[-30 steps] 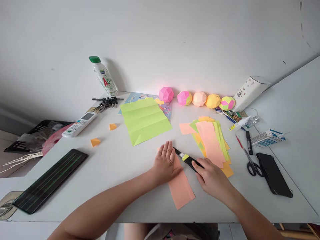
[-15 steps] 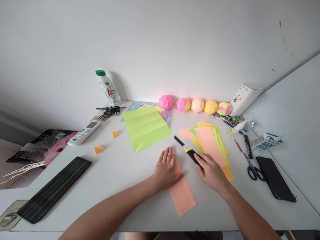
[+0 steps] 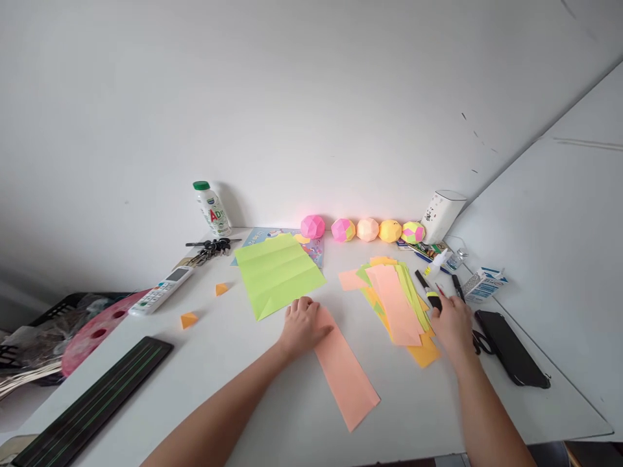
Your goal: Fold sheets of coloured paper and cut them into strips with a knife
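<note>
On the table in front of me, the peach paper strip lies slanted, with my left hand on its upper left end. The fingers of that hand are curled at the strip's edge and the thumb reaches across the paper; the fingertips are hidden. Off to the right, my right hand is closed on the handle end of a black utility knife with a yellow-green collar. The knife is low beside the scissors, partly covered by that hand. Left of it lies a pile of coloured paper strips.
A creased green sheet lies on a picture booklet. Several faceted paper balls line the wall. To the right are a glue bottle, a small box and a black phone. A remote lies left.
My right hand has carried the knife rightward, from above the paper pile to beside the scissors. My left hand has slid left on the strip, its fingers now curled. The camera view has shifted.
</note>
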`<act>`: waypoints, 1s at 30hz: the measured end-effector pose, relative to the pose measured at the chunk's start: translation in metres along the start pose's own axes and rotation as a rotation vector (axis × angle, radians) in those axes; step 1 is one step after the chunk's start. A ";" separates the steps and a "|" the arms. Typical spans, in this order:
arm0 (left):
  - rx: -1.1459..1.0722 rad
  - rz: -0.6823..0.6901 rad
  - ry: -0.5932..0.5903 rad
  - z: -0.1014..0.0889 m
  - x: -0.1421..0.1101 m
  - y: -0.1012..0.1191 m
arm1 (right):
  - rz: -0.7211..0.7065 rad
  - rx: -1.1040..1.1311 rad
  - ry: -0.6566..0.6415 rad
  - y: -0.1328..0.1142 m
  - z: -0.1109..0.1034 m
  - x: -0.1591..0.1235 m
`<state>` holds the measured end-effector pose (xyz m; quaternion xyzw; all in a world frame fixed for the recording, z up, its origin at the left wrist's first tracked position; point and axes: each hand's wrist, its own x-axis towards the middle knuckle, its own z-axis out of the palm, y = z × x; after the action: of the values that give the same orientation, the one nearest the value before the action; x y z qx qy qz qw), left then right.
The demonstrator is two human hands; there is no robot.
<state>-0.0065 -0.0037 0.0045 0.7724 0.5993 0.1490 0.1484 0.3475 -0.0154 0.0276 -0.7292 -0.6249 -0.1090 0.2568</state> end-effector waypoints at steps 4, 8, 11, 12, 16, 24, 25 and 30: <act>-0.002 -0.027 -0.095 -0.012 -0.001 -0.003 | -0.355 0.155 -0.133 -0.069 0.008 -0.031; -0.010 -0.017 -0.099 -0.011 -0.001 -0.002 | -0.796 0.348 -0.598 -0.120 0.012 -0.063; -0.008 -0.024 -0.087 -0.011 0.000 -0.002 | -0.798 0.393 -0.727 -0.129 0.009 -0.070; -0.009 -0.031 -0.091 -0.011 0.000 -0.002 | -0.778 0.404 -0.718 -0.128 0.009 -0.070; -0.014 -0.052 -0.125 -0.014 0.000 -0.002 | -0.763 0.455 -0.588 -0.124 0.015 -0.072; -0.053 -0.029 -0.130 -0.010 0.002 -0.005 | -0.773 0.607 -0.089 -0.104 0.005 -0.046; -0.062 -0.025 -0.132 -0.009 0.002 -0.005 | -0.745 0.595 0.037 -0.094 0.002 -0.036; -0.093 -0.007 -0.137 -0.011 0.003 -0.003 | -0.554 0.354 0.298 -0.034 0.003 0.006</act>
<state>-0.0129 0.0004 0.0135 0.7709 0.5829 0.1229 0.2253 0.3151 -0.0057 0.0361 -0.4523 -0.7638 -0.1695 0.4281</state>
